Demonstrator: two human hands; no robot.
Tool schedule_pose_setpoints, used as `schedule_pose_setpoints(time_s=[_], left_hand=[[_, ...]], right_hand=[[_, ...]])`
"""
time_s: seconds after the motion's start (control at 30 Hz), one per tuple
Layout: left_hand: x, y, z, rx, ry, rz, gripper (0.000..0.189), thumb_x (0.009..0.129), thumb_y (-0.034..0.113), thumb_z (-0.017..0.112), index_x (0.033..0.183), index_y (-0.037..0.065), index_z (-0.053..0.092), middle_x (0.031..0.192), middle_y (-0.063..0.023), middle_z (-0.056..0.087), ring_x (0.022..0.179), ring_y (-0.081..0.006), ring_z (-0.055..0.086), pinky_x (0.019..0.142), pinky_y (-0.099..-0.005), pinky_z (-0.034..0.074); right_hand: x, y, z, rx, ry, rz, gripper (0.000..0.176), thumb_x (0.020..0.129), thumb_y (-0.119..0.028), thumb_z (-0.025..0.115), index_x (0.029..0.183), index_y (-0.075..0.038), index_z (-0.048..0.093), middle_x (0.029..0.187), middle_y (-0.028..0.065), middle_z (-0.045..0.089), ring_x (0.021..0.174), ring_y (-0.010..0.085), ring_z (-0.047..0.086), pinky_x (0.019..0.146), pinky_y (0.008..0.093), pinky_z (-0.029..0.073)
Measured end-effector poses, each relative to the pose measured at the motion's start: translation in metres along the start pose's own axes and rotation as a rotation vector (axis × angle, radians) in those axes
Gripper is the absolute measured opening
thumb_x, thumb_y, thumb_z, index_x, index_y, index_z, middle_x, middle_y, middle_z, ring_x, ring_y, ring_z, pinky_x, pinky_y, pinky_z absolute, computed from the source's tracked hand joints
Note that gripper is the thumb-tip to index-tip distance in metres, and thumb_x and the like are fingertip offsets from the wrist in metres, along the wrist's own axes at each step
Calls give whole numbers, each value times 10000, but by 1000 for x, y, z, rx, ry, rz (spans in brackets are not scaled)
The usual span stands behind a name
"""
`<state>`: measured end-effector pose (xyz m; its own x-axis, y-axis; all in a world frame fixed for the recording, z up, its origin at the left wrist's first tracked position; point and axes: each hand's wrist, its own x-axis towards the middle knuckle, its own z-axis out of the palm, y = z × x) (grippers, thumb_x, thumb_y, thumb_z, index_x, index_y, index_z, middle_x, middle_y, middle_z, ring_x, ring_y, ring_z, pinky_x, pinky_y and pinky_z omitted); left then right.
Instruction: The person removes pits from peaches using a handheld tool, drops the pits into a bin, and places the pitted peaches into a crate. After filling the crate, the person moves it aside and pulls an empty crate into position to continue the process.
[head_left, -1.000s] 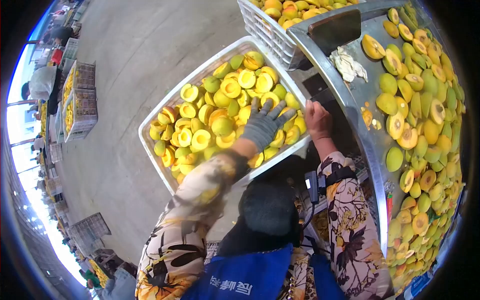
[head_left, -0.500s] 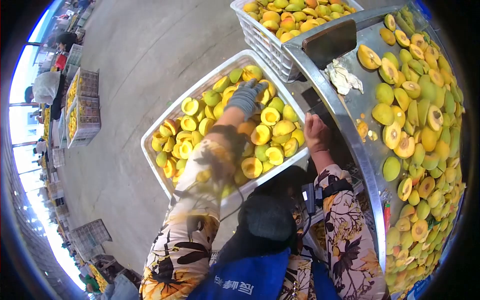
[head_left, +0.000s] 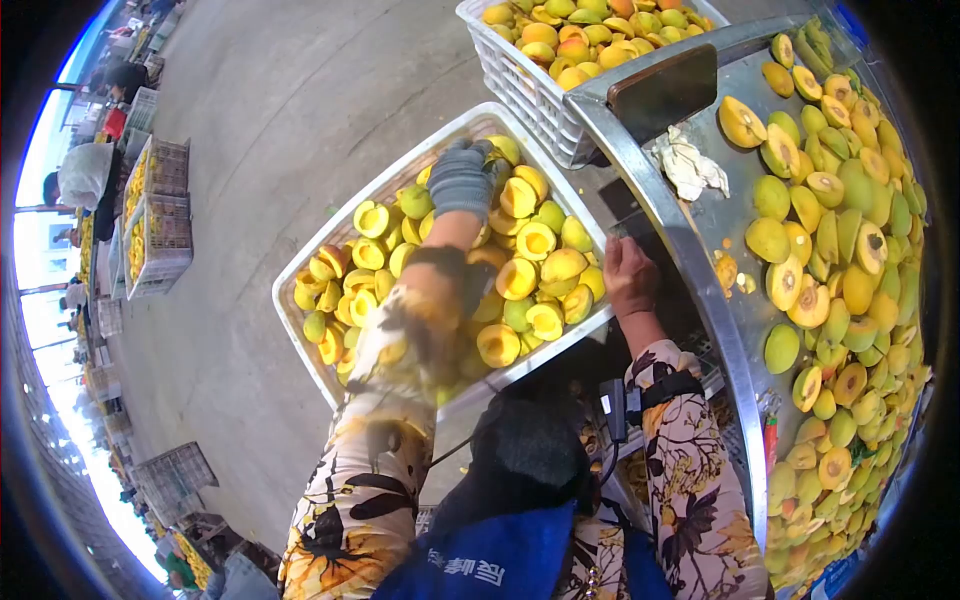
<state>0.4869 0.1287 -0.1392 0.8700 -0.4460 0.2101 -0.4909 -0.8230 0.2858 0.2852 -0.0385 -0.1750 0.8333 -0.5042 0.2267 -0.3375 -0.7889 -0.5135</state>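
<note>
A large white crate (head_left: 320, 243) holds many halved yellow peaches (head_left: 535, 240), most with a hollow where the stone was. My left hand (head_left: 462, 185), in a grey knit glove, reaches over the crate's far side and presses down among the halves. Its fingers bend away from view, so I cannot see whether they grip a piece. Bare and loosely curled, my right hand (head_left: 632, 278) is between the crate's right corner and the metal table edge, with nothing visible in it.
On the right, a steel table (head_left: 735, 195) carries a heap of cut peaches (head_left: 850, 270), a crumpled white cloth (head_left: 690, 163) and a dark phone-like slab (head_left: 662, 92) at its rim. Another full crate (head_left: 540, 95) stands beyond. Stacked crates (head_left: 160, 235) and people are further left.
My left hand has shifted left across the peaches, its spread fingers now bent down out of sight. My right hand has dropped slightly, its fingers still loosely curled.
</note>
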Motion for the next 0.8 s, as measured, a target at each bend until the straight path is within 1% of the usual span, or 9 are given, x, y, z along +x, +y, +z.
schedule_pose_setpoints(time_s=[0.13, 0.23, 0.33, 0.37, 0.43, 0.53, 0.63, 0.77, 0.8], left_hand=[[-15, 39, -30, 3, -646, 53, 498, 710, 366, 627, 1117, 118, 482, 1119, -147, 498, 970, -327, 531, 800, -400, 439], [-26, 35, -7, -70, -449, 81, 459, 699, 287, 652, 1091, 103, 498, 1031, -172, 526, 929, -329, 552, 768, -401, 452], [-28, 9, 3, -601, -390, -107, 248, 799, 191, 547, 1030, 105, 566, 906, -138, 606, 814, -303, 574, 727, -376, 456], [-29, -5, 14, -576, -305, -54, 182, 785, 151, 540, 949, 103, 603, 832, -130, 620, 747, -284, 570, 685, -358, 460], [-15, -5, 1, 14, -371, 42, 195, 765, 130, 547, 954, 119, 595, 859, -126, 608, 749, -278, 578, 662, -363, 459], [-22, 14, -28, 82, -204, 64, 187, 763, 120, 535, 941, 130, 590, 886, -126, 587, 782, -291, 585, 665, -371, 458], [-18, 34, -31, 201, -545, 140, 240, 780, 185, 507, 1010, 147, 567, 983, -169, 553, 819, -332, 580, 705, -403, 469], [-17, 13, 6, -54, -339, 215, 176, 734, 119, 553, 903, 144, 592, 847, -133, 600, 737, -302, 596, 637, -374, 480], [-12, 9, 11, 78, -392, 184, 167, 736, 129, 557, 899, 132, 594, 808, -136, 608, 733, -296, 598, 645, -361, 486]], right_hand=[[-4, 2, 2, -5, -22, 5, 249, 870, -255, 468, 706, -68, 467, 634, 162, 546, 591, 373, 545, 502, 444, 437], [-2, 4, 5, 10, -13, 10, 256, 871, -264, 463, 708, -66, 467, 639, 168, 547, 602, 377, 546, 511, 450, 436], [-4, 6, 5, -4, -27, 24, 264, 872, -272, 455, 711, -64, 469, 642, 175, 547, 614, 383, 546, 524, 457, 434], [-5, 5, 5, -15, -42, 25, 266, 873, -275, 453, 712, -64, 469, 642, 177, 547, 618, 384, 546, 528, 459, 434], [-4, 4, 5, -12, -55, 31, 269, 873, -278, 449, 714, -62, 470, 644, 180, 547, 623, 388, 545, 533, 464, 433], [-3, 3, 5, 10, -18, 18, 271, 863, -292, 455, 713, -69, 488, 635, 179, 553, 599, 378, 550, 515, 459, 435], [-4, 2, 3, 11, -15, 10, 269, 867, -281, 449, 716, -61, 483, 650, 183, 553, 615, 385, 547, 529, 461, 435], [-4, 6, 7, -23, -5, -1, 267, 874, -266, 443, 716, -54, 475, 664, 187, 552, 629, 390, 543, 537, 463, 432], [-4, 6, 8, 0, -7, -8, 266, 875, -267, 444, 714, -57, 476, 663, 185, 552, 630, 389, 544, 536, 462, 431]])
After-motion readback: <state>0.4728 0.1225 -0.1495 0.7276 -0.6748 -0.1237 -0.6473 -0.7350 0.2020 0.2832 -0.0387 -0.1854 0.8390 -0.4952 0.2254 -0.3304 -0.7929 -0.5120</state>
